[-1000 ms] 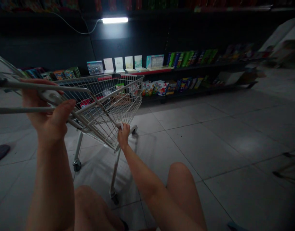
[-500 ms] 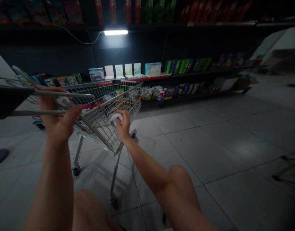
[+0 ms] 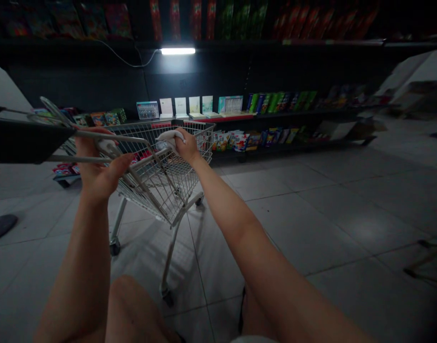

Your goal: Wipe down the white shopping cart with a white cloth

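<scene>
In the head view, the left hand [image 3: 97, 164] is closed narrowly around the handle [image 3: 97, 136] of a wire shopping cart [image 3: 161, 186], with the fingers curled behind the bar and the thumb spread forward over it. A small white patch [image 3: 106, 145] is seen just beside those fingers, but what it is cannot be told. The right hand [image 3: 186, 146] is closed around a crumpled white cloth [image 3: 168, 139], which is pressed against the far top rim [image 3: 190, 125] of the basket. The cart is stood on the tiled floor [image 3: 275, 247] on its small wheels [image 3: 114, 247], and both arms are stretched out over it. A bare knee [image 3: 129, 305] is seen close behind the handle. A low store shelf [image 3: 275, 116] of cards and snack packets [image 3: 227, 141] is stood just beyond the cart, under a lit tube lamp [image 3: 177, 51].

Some risks can be judged from this. If the far rim is pressed too hard, the cart could be rolled into the shelf or tipped, since no brake is seen on the wheels. The cloth could be snagged on the wire or dropped into the basket if the grip is loosened. In the dim light, such a snag could be missed.
</scene>
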The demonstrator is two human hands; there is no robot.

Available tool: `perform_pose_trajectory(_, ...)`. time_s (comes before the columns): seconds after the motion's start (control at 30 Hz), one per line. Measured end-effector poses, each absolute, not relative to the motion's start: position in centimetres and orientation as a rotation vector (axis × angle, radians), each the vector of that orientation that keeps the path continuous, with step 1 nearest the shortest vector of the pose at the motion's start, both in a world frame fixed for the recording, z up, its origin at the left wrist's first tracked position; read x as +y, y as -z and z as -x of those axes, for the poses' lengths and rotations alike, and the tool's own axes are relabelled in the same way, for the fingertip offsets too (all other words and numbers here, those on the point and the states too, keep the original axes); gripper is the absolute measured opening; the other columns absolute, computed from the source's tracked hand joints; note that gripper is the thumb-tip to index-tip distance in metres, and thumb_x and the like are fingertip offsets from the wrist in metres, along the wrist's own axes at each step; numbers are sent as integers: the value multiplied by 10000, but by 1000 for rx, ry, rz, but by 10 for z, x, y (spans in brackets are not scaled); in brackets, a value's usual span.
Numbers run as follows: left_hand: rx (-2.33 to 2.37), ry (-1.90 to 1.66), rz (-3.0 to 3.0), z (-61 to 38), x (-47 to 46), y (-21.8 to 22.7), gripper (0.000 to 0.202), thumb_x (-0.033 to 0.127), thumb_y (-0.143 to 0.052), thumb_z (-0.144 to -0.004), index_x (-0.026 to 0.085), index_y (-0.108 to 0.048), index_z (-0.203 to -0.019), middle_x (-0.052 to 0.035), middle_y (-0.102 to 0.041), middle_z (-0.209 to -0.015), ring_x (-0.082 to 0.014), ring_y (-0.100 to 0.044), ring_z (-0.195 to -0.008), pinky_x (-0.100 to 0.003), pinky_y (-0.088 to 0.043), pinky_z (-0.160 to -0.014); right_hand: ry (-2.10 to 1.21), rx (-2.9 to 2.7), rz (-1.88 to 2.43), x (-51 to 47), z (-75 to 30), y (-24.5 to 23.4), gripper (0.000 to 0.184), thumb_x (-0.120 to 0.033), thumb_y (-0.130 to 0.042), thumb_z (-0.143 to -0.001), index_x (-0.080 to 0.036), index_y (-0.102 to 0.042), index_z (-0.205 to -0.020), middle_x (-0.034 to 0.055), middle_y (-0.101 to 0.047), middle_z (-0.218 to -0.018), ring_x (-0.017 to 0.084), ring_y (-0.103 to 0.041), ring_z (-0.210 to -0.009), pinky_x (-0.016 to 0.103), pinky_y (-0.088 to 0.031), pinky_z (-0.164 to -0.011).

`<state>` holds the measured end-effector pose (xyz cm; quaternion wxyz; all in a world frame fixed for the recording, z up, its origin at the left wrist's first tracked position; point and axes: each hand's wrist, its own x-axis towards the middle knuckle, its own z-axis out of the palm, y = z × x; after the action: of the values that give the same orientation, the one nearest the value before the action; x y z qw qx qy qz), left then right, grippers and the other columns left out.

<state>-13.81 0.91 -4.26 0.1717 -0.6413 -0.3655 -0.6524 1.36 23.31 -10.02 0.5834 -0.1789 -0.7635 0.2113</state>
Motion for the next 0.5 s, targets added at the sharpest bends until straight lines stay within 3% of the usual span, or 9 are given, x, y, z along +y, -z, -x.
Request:
perform_pose_trajectory(0.13, -1118, 1820, 1827, 154, 1, 41, 495, 515, -797, -595, 237, -561, -929, 1, -566, -881, -175, -548, -787, -368, -468, -754, -455, -1787, 529, 213, -5, 97, 170, -267, -447, -873, -211, -605, -847, -6, -658, -802, 130, -587, -775, 299, -466, -769)
perform_pose_trajectory(0.33, -1187, 1674, 1817, 179, -29, 25, 438, 556, -740, -658, 224, -559, -879, -40, -630, -939, -263, -599, -1049, -501, -428, -1023, -346, -1864, 582, 187, 12, 92, 188, -257, -418, -899, -208, -595, -937, 29, -693, -920, 157, -631, -856, 328, -484, -837)
perform_pose_trajectory(0.5, -1442, 1361, 1784, 156, -68, 21, 421, 517, -684, -754, 223, -577, -1035, -37, -652, -932, -249, -591, -1034, -484, -413, -1008, -279, -1873, 577, 163, 28, 92, 168, -287, -477, -893, -209, -592, -988, 49, -697, -990, 187, -631, -933, 368, -469, -904)
